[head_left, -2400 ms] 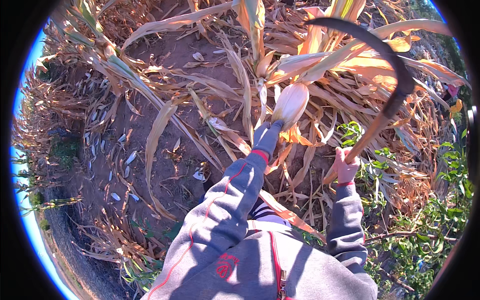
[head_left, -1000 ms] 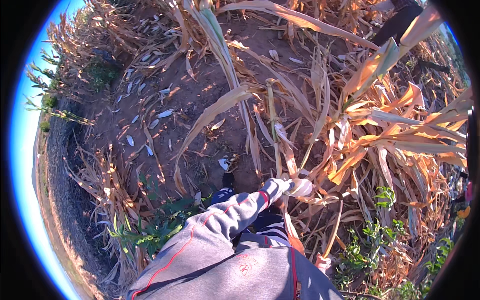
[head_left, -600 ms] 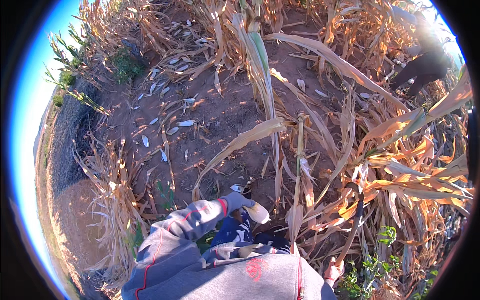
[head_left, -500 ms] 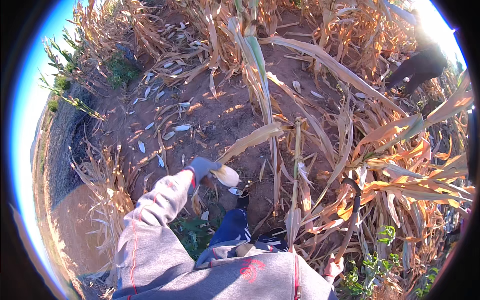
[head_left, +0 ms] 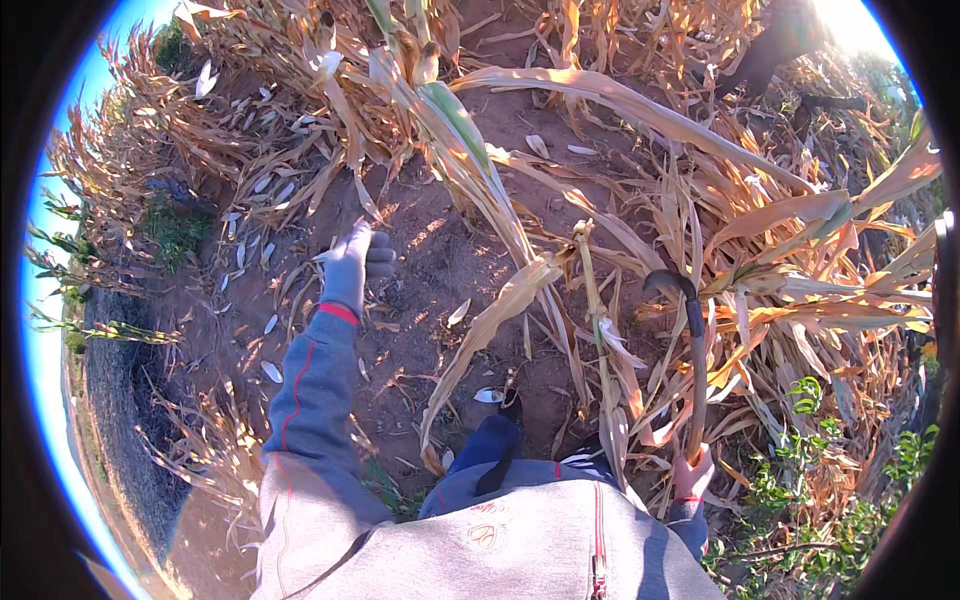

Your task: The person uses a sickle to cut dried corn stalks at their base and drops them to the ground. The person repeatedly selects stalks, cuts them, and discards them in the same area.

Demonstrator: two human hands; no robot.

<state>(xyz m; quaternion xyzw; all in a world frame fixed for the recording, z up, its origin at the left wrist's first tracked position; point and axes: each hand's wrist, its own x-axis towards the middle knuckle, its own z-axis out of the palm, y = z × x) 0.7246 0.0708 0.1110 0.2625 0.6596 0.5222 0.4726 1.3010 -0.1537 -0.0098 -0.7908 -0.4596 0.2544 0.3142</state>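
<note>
My left hand [head_left: 358, 265], in a grey glove, reaches out over the bare soil with its fingers stretched and nothing seen in them. At the lower right, my right hand [head_left: 692, 472] is closed round the handle of a sickle [head_left: 698, 370]. The sickle stands up from my fist, its dark curved head among dry corn leaves. Between my hands, a cut-topped dry corn stalk [head_left: 592, 290] rises beside a long bent leaf [head_left: 490, 320]. Farther off leans a taller corn stalk [head_left: 470, 160] with browned leaves.
Pale husks [head_left: 270, 372] lie scattered on the soil at left. Dry corn plants [head_left: 800, 290] crowd the right side, with a leafy green plant [head_left: 800, 490] below them. Another person in dark clothing [head_left: 775, 50] is at the far right. My shoe [head_left: 510, 405] is below.
My left hand has swung forward and left, let go of the pale corn ear it held, and opened. My right hand has raised the sickle slightly. My view has shifted.
</note>
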